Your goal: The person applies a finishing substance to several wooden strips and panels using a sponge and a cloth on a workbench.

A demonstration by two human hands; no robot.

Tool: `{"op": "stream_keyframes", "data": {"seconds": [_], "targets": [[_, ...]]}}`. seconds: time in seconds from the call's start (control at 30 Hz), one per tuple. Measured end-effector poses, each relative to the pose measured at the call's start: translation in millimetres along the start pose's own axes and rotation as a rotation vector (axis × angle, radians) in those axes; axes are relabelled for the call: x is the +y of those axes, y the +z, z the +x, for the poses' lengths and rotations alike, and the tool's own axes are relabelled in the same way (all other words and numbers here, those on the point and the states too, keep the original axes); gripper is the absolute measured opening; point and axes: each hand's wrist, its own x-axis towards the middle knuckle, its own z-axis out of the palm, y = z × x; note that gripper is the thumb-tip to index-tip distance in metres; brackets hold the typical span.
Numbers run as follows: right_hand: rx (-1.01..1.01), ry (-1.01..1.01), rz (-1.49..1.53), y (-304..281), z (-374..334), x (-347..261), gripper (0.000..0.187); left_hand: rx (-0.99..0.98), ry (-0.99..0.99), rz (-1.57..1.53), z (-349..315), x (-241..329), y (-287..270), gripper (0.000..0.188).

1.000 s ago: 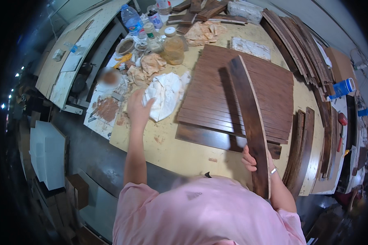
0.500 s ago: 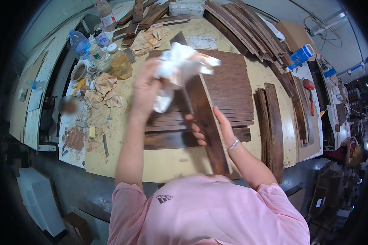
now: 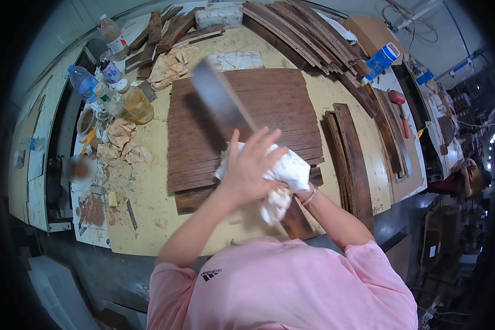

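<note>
While one long, dark-brown wooden plank slants above a single brown slatted wooden panel, the left hand lies on one crumpled white cloth across the plank, fingers spread wide. The right hand is mostly hidden behind the cloth, so I cannot tell its grip. Farther out are one white-lidded, amber-filled jar and one blue plastic jug.

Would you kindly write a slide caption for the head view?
Left hand spread on a white cloth against a dark plank, above brown boards.
</note>
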Motion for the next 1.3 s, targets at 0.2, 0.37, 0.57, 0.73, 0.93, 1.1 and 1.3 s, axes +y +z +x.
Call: {"op": "stream_keyframes", "data": {"seconds": [0.2,0.37,0.57,0.73,0.93,1.1,1.3], "targets": [[-0.304,0.777,0.352,-44,-62,-75,0.049,0.523,-0.733,-0.648,4,-159,-33,0.024],[0.179,0.418,-0.493,-103,-117,-95,0.046,0.671,-0.745,-0.787,-36,-143,-44,0.023],[0.510,0.733,-1.384,-135,-138,-64,0.052,0.588,-0.714,-0.854,-69,-116,-16,0.025],[0.672,0.069,-1.448,-110,-112,-41,0.047,0.614,-0.686,-0.907,-79,-109,-29,0.026],[0.099,-0.092,-1.022,-12,-65,15,0.039,0.684,-0.637,-0.891,-87,-101,-60,0.032],[-0.021,-0.057,-1.066,13,-63,40,0.069,0.812,-0.756,-0.634,-102,-106,-110,0.029],[-0.253,0.055,-1.101,17,-44,18,0.060,0.592,-0.702,0.181,-130,-134,-149,0.036]]}}
